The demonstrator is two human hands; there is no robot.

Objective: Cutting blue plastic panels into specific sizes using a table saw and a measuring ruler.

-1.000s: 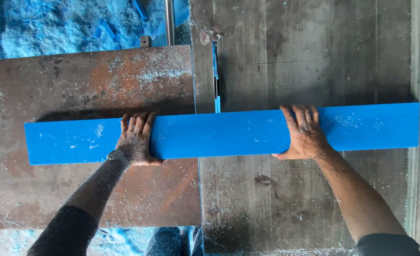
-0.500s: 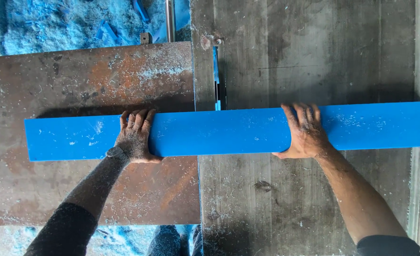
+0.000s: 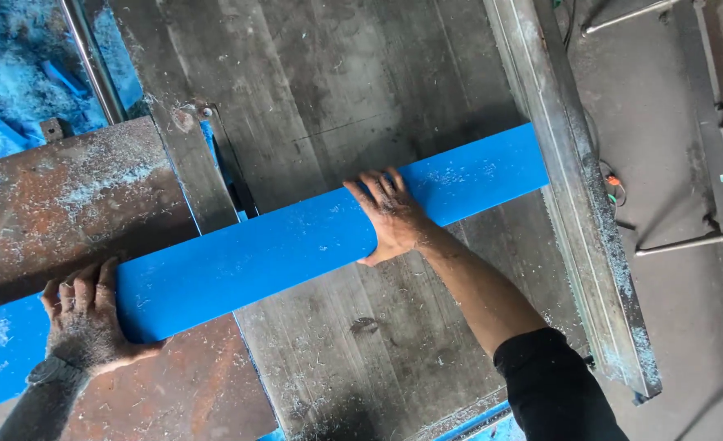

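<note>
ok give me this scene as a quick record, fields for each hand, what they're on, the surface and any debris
left hand: flat on the blue plank, near its left end
right hand: flat on the same plank, further right
plank: long, blue, lying slantwise across both surfaces
under left hand: rusty metal plate
under right hand: grey worn table
right edge: metal rail touching the plank's end
debris: blue shavings at top left

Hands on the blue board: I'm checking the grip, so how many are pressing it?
2. The left hand lies flat on the blue board near its lower-left end; the right hand presses it right of the middle.
</note>
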